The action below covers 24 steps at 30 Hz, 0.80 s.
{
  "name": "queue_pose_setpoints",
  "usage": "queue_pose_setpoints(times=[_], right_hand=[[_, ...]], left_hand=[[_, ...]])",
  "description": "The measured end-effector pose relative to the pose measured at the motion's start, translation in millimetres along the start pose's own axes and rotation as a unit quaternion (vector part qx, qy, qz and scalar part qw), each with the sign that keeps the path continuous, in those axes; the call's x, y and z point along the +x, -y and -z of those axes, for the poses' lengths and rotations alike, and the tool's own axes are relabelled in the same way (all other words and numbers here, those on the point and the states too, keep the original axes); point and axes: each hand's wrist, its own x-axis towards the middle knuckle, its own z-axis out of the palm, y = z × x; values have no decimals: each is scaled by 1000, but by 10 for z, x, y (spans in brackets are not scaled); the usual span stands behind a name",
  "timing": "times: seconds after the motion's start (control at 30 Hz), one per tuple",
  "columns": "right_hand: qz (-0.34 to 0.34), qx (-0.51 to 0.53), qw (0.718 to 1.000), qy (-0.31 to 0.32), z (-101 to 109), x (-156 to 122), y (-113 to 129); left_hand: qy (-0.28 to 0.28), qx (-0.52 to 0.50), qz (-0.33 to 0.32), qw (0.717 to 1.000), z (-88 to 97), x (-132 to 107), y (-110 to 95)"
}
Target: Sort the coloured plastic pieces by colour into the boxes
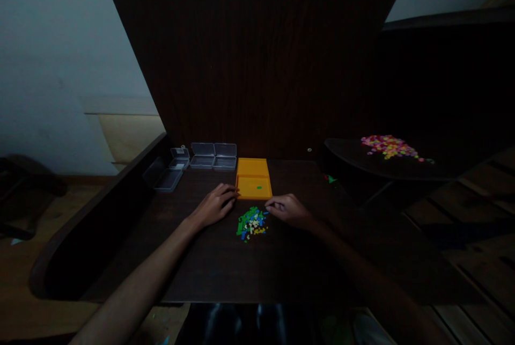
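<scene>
A yellow box point(253, 197) lies open on the dark table, its lid tipped back and one small green piece point(259, 188) inside. My left hand point(217, 205) rests at the box's left edge, palm down, fingers stretched out and apart. Just in front of the box is a pile of small plastic pieces point(252, 222) in green, blue, white and yellow. My right hand point(289, 210) is at the pile's upper right side, near the box's front right corner. Its fingertips are pinched together; whether a piece is between them is too small to tell.
Clear plastic cases point(213, 157) stand open along the back left, with another clear case point(167, 180) in front of them. On a raised shelf at right sits a heap of pink, yellow and purple bits point(389, 146). A small green and red item point(330, 179) lies below that shelf.
</scene>
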Motion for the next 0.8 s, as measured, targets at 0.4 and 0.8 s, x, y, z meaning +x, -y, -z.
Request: queue_pose_setpoints(times=[0.4, 0.8], right_hand=[[-25, 48, 993, -109, 34, 247, -107], [-66, -99, 990, -73, 43, 487, -200]], left_hand=[[1, 3, -5, 1000, 21, 15, -19], [2, 7, -4, 1000, -11, -4, 10]])
